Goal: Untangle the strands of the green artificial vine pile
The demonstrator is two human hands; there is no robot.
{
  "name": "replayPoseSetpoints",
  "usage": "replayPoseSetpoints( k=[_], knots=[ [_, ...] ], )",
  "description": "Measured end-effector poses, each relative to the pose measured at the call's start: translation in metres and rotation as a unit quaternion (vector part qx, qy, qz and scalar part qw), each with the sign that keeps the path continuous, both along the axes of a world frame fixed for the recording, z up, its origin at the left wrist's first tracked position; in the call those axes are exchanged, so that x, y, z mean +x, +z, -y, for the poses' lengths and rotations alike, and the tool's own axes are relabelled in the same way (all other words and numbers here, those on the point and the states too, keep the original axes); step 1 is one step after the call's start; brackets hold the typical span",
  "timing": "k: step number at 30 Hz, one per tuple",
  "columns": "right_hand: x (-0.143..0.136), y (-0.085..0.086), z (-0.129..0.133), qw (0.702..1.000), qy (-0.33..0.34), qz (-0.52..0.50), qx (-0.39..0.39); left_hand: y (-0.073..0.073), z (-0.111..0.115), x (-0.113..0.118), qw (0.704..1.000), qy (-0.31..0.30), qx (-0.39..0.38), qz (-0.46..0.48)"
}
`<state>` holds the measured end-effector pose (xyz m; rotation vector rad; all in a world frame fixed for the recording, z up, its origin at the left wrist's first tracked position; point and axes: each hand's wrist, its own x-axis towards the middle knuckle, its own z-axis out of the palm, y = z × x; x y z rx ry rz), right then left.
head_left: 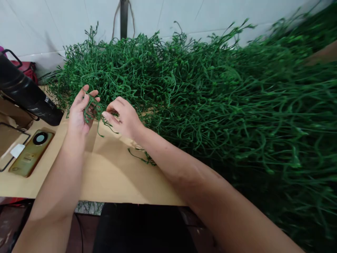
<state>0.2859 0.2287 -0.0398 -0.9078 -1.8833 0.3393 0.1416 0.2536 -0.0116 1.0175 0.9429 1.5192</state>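
My left hand point(82, 110) is turned palm up, its fingers curled around a small bunch of thin green plastic-looking stems point(91, 107) that dangle past the fingers. Just to its right, my right hand point(123, 117) has thumb and fingers drawn into a pinch beside the bunch's loose ends. Whatever lies between those fingertips is too small to make out. Behind both hands a big tangled heap of the same green stems point(158, 73) covers the back of the tan tabletop point(113, 179). A few loose stems point(144, 158) lie under my right forearm.
At left, a black bottle point(28, 89) leans near a gold phone point(33, 151) and a black wire frame with a white tag point(17, 150). A red bag point(27, 70) sits behind. Another person's arm point(322, 54) reaches into the heap at far right. A tiled wall point(79, 21) stands behind.
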Motion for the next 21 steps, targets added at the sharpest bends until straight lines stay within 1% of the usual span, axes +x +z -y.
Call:
replayPoseSetpoints(
  k=[1,3,6,8,11,14,17,18,19,21],
  knots=[
    [0.000,0.000,0.002,0.999,0.005,0.028,0.016,-0.002,-0.002,-0.001,1.000,0.009,0.003,0.003],
    [-0.001,-0.001,0.004,0.996,0.021,0.086,0.022,-0.007,-0.008,-0.005,0.999,0.032,0.001,0.014],
    [-0.003,-0.003,0.007,0.986,0.031,0.163,-0.006,-0.012,-0.015,-0.011,0.997,0.066,-0.020,0.040],
    [-0.007,-0.004,0.009,0.981,0.039,0.187,-0.019,-0.015,-0.017,-0.015,0.995,0.077,-0.034,0.051],
    [-0.012,-0.002,0.010,0.971,0.093,0.217,-0.027,-0.016,-0.016,-0.015,0.995,0.071,-0.045,0.048],
    [-0.014,0.003,0.009,0.953,0.161,0.252,-0.041,-0.018,-0.013,-0.007,0.993,0.086,-0.074,0.032],
    [-0.012,0.012,0.014,0.941,0.187,0.275,-0.059,-0.024,-0.014,0.001,0.988,0.104,-0.113,0.006],
    [-0.012,0.016,0.019,0.933,0.206,0.285,-0.071,-0.026,-0.016,0.001,0.987,0.112,-0.119,0.003],
    [-0.012,0.021,0.025,0.919,0.243,0.299,-0.083,-0.028,-0.018,0.000,0.984,0.131,-0.121,0.006],
    [-0.014,0.034,0.042,0.871,0.346,0.334,-0.098,-0.031,-0.023,-0.007,0.973,0.195,-0.123,0.023]
  ],
)
